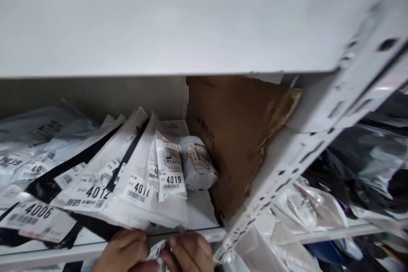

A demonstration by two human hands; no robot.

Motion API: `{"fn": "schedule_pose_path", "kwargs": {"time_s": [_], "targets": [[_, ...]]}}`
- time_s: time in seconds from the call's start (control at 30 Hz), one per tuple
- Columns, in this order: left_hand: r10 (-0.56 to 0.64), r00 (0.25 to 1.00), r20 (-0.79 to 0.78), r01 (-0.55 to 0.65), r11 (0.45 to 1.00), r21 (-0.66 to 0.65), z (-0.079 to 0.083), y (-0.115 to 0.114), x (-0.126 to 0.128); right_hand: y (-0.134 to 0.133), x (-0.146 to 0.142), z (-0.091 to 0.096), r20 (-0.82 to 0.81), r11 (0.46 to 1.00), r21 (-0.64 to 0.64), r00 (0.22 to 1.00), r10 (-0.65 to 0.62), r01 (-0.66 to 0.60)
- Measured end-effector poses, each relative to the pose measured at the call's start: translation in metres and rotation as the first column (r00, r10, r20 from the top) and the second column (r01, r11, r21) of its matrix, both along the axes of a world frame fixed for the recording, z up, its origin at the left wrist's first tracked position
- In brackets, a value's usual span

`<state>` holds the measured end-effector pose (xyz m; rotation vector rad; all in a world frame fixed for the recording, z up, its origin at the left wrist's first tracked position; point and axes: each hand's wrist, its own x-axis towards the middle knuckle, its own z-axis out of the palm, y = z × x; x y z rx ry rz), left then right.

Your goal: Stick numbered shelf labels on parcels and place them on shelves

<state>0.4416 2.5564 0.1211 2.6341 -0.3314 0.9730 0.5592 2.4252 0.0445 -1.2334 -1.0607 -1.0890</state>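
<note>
— Upper shelf (165, 21) above us; what's in our left grip (126, 248) and right grip (193, 251)?
— We're pinching a labelled packet (156, 250) between both; probably light, soft, slippery, so we'd best hold its edges.

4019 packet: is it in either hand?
No, the 4019 packet is beside the wrapped bundle, while the left hand and right hand hold another labelled item.
</note>
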Motion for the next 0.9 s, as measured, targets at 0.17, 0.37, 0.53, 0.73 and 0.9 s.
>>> {"fn": "schedule_pose_path", "kwargs": {"time_s": [0.17,0.37,0.53,0.73,0.9], "targets": [[0.029,0.999,-0.027,-0.030,0.999,-0.042,-0.003,-0.002,-0.001,-0.005,-0.003,0.018,-0.043,0.983,-0.169,0.996,0.073,-0.079],[0.038,0.995,-0.097,-0.053,0.987,-0.153,-0.010,0.001,0.004,-0.017,-0.010,0.042,-0.292,0.941,-0.230,0.940,0.176,-0.248],[-0.007,0.978,-0.207,-0.053,0.957,-0.284,-0.008,0.001,0.004,-0.030,0.000,0.074,-0.342,0.995,-0.097,0.938,-0.046,0.014],[-0.017,0.970,-0.244,-0.057,0.954,-0.293,-0.003,0.001,0.003,-0.012,0.027,0.105,-0.311,0.930,-0.298,0.899,-0.308,0.215],[-0.025,0.969,-0.246,-0.054,0.950,-0.309,-0.002,0.000,0.003,0.012,0.038,0.095,-0.372,0.863,-0.339,0.790,-0.488,0.374]]}}
